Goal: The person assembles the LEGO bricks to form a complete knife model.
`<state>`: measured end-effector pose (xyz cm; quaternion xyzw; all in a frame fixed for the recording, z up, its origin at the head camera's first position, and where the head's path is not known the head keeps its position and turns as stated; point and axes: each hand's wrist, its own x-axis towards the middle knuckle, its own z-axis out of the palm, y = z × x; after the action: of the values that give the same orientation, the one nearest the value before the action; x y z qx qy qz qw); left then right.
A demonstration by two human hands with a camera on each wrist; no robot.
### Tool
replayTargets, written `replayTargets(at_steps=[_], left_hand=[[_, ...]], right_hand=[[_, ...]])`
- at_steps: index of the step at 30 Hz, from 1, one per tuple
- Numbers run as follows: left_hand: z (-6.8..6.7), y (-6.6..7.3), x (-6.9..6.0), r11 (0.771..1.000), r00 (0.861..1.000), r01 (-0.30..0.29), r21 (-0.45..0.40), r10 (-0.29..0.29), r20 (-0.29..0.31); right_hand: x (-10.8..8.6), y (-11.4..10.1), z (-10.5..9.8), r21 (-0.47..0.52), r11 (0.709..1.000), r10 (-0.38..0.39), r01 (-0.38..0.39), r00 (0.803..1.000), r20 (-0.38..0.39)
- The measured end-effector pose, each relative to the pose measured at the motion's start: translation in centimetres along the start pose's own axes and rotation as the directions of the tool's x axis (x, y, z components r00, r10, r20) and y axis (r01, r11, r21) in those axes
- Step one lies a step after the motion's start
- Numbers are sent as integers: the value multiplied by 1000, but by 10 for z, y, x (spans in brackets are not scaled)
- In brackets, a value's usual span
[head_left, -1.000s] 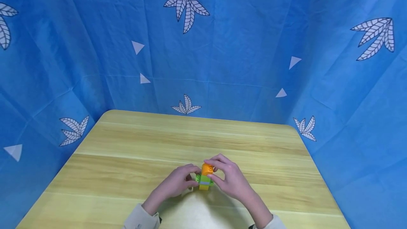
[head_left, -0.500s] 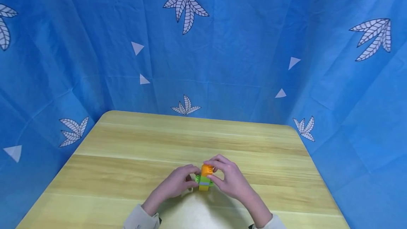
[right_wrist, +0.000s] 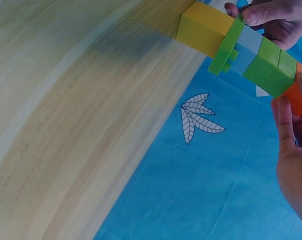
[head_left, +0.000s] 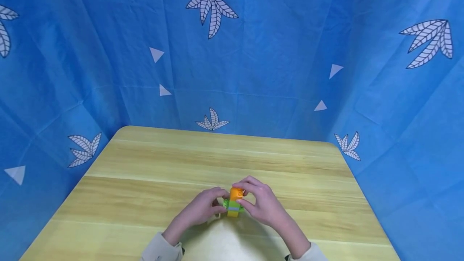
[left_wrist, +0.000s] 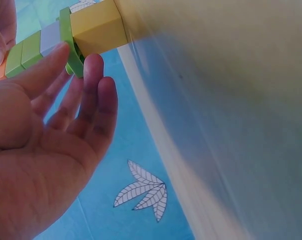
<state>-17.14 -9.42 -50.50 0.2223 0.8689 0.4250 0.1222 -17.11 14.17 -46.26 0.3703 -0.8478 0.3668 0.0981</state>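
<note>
A small tower of toy building bricks stands upright on the table between the two hands. At its base is a yellow brick (right_wrist: 202, 27), then a wider flat green piece (right_wrist: 227, 47) whose studded ends stick out. Above that come a light blue brick (right_wrist: 247, 49), green bricks (right_wrist: 272, 66) and a rounded orange brick (head_left: 235, 193) on top. The left hand (head_left: 200, 208) steadies the tower from the left, its thumb and fingers pinching around the green piece and blue brick. With thumb and fingertips, the right hand (head_left: 262, 204) grips the orange brick.
The pale wooden table (head_left: 145, 152) has rounded far corners. Blue patterned cloth (head_left: 268, 51) hangs behind it and along both sides. Shadows of the hands and tower fall on the tabletop near the front.
</note>
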Motion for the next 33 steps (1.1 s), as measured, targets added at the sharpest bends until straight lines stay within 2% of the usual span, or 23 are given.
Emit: replayTargets(at_steps=[14,17,23,28,33], left_hand=[[1,-1,1,1000,1000,-1,-5,1,-1],[1,-1,1,1000,1000,4,1,-4,-4],[1,1,1,1000,1000,-3,14,3,-4],[1,0,2,1000,1000,-5,24,5,-7],[1,0,1,1000,1000,-14,21,14,-4]], right_hand=[[0,2,0,-18,1000,17,-17,1000,17],[0,2,1,8,999,50,-50,999,20],[-1,5,3,124,983,130,-133,991,31],[-4,9,5,159,973,163,-165,986,25],[-11,16,10,215,945,235,-245,969,73]])
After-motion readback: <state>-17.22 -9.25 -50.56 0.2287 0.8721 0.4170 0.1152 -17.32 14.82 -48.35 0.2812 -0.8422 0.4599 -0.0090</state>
